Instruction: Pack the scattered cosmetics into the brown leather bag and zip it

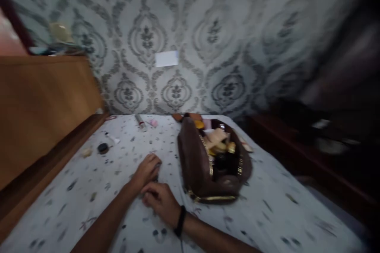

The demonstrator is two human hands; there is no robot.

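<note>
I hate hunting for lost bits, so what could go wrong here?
The brown bag gapes open over jumbled items; a bump from the nearby right hand might spill some. The round black container lies loose on the patterned sheet and could get knocked or overlooked.

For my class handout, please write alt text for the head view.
A person's left hand and right hand are close together over a patterned white cloth, beside an open brown bag holding items. A round black object lies farther left; patterned wallpaper is behind.
</note>
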